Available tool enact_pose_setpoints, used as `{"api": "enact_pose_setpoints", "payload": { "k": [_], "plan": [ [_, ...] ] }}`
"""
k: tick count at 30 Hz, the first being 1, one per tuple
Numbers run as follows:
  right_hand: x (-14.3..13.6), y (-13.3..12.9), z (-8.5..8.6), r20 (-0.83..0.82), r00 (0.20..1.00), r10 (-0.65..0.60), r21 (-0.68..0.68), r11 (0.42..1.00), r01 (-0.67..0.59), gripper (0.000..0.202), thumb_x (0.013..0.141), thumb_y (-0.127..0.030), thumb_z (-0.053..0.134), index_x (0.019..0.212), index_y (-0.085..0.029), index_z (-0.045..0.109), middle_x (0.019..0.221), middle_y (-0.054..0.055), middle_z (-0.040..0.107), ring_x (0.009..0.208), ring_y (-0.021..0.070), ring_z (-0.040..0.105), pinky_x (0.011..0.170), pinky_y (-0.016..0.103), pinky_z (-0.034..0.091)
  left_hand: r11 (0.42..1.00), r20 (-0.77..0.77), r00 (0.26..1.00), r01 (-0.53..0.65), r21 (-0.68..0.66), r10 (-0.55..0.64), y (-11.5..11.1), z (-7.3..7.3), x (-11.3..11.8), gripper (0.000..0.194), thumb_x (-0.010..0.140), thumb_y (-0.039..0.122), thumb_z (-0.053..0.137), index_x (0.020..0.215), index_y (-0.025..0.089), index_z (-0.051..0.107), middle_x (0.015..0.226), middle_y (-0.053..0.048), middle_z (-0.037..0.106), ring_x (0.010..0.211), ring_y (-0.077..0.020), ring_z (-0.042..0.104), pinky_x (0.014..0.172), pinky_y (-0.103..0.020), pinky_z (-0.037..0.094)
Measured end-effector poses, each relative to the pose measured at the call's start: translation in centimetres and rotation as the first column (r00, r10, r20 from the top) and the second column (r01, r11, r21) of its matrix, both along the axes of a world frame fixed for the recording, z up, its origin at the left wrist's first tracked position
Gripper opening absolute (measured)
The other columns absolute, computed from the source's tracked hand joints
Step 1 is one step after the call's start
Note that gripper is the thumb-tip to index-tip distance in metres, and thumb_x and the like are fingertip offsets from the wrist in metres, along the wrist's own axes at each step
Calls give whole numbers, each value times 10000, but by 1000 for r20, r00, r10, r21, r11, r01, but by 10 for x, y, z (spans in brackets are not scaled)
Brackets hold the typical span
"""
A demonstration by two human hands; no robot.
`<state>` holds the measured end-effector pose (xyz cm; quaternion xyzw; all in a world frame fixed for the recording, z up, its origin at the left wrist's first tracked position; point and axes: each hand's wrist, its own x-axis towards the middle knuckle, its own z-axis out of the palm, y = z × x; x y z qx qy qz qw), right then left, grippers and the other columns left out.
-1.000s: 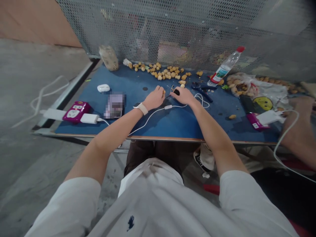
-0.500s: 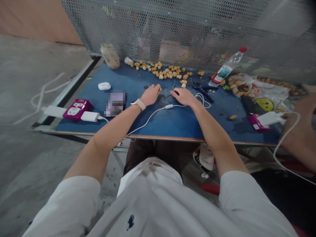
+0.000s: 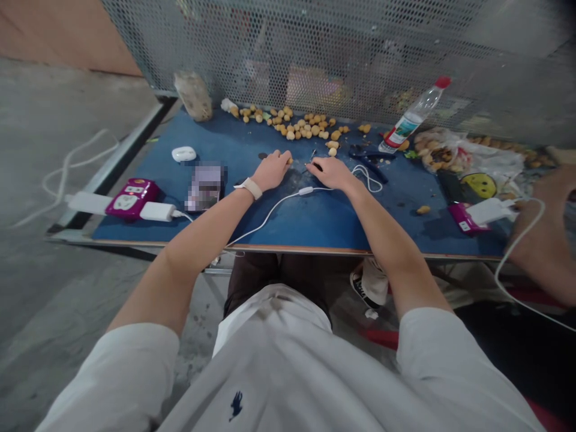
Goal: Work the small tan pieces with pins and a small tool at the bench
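Note:
My left hand, below a light wristband, rests near the middle of the blue table. Its fingers are closed on a small tan piece, partly hidden. To its right my right hand is closed round a thin dark tool whose tip points left. A white cable with an inline switch runs just below both hands. Beyond them lies a row of small round tan objects. Blue-handled pliers lie right of my right hand.
A bottle with a red cap leans at the back right, beside a plastic bag. Purple power adapters, a phone and a white case are left. Another person's arm is at the right edge.
The whole view has shifted slightly, so the table's things appear a little further left and up. Both hands keep nearly the same pose and hold.

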<state>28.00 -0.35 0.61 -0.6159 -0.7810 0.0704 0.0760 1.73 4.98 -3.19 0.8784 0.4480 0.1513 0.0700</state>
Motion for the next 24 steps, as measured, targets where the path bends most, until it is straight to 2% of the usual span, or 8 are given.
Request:
{"api": "enact_pose_setpoints", "payload": {
  "k": [9, 14, 18, 24],
  "plan": [
    [-5, -4, 1, -28, 999, 40, 14, 999, -40, 591, 1367, -643, 447, 1233, -227, 845, 1190, 202, 907, 1090, 404, 799, 898, 463, 487, 1000, 46, 999, 21, 22, -22, 10, -10, -1, 355, 1289, 185, 499, 1565, 165, 720, 1479, -259, 780, 1359, -408, 793, 1264, -533, 606],
    [-8, -3, 0, -14, 1000, 26, 12, 1000, -26, 675, 1364, -699, 404, 1196, -225, 855, 1164, 211, 901, 1079, 414, 800, 882, 467, 500, 1000, 17, 1000, 6, 18, -6, 7, -7, 0, 380, 1280, 170, 495, 1593, 137, 707, 1499, -290, 782, 1378, -437, 788, 1272, -560, 601],
    [-9, -1, -2, -4, 1000, 16, 5, 1000, -16, 716, 1361, -744, 390, 1236, -229, 873, 1200, 210, 922, 1122, 425, 814, 886, 463, 513, 1000, 17, 1000, 6, 4, -6, 5, -4, 0, 379, 1283, 160, 501, 1603, 143, 703, 1529, -288, 774, 1435, -428, 782, 1302, -550, 592],
    [-11, -1, -3, 16, 1000, 4, 9, 1000, -4, 670, 1366, -685, 401, 1240, -231, 877, 1244, 220, 929, 1194, 444, 828, 937, 479, 539, 1000, 29, 1000, -1, -15, 1, 3, -2, 0, 356, 1301, 176, 509, 1596, 140, 706, 1545, -294, 772, 1450, -424, 785, 1325, -550, 581]
  ]
}}
